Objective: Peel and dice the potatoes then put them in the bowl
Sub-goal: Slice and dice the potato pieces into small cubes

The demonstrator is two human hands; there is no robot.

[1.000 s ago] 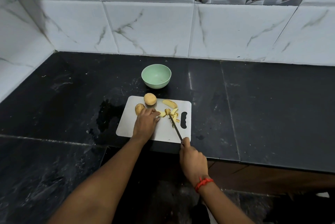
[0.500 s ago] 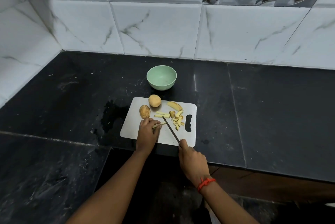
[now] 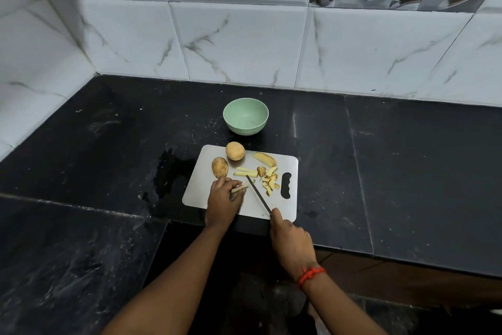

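Pinching potato strips (image 3: 239, 188) with left hand (image 3: 223, 203), right hand (image 3: 290, 239) wrapped around knife (image 3: 258, 194).
Probably firm, wet, slippery; best pinned flat on cutting board (image 3: 202, 188), fingertips curled back from blade.

Bare counter (image 3: 407, 171) right of board (image 3: 195, 193); whole potatoes (image 3: 235, 151) before bowl (image 3: 245, 116).

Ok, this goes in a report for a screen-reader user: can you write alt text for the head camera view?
A person's left hand pins a potato strip on a cutting board while the right hand holds a knife beside it. Two whole potatoes and cut pieces lie on the board; an empty green bowl sits behind on the black counter.
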